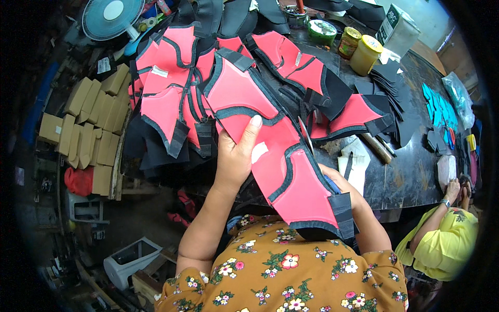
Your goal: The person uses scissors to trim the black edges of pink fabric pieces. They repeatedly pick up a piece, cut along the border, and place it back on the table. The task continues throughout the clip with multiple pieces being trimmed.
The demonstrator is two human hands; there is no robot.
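Observation:
My left hand point(238, 156) grips a pink fabric piece point(312, 195) with black binding, dark tabs at its ends and a small white label; it looks like a padded brace or support. The thumb presses on top, while the fingers are hidden underneath. Partly covered by that piece, my right hand point(343, 184) is closed around blue-handled scissors point(304, 129), whose blade shows along the piece's right edge. Similar pink pieces lie in a pile point(162, 112) to the left and others point(348, 117) to the right, beyond my hands.
Dark table point(395, 179) carries black cut sheets point(387, 93), turquoise pieces point(441, 112), a yellow jar point(365, 54) and a metal can point(397, 31). Stacked brown boxes point(93, 112) and a fan point(112, 18) are at left. At right, a person in yellow point(444, 236) works at the table.

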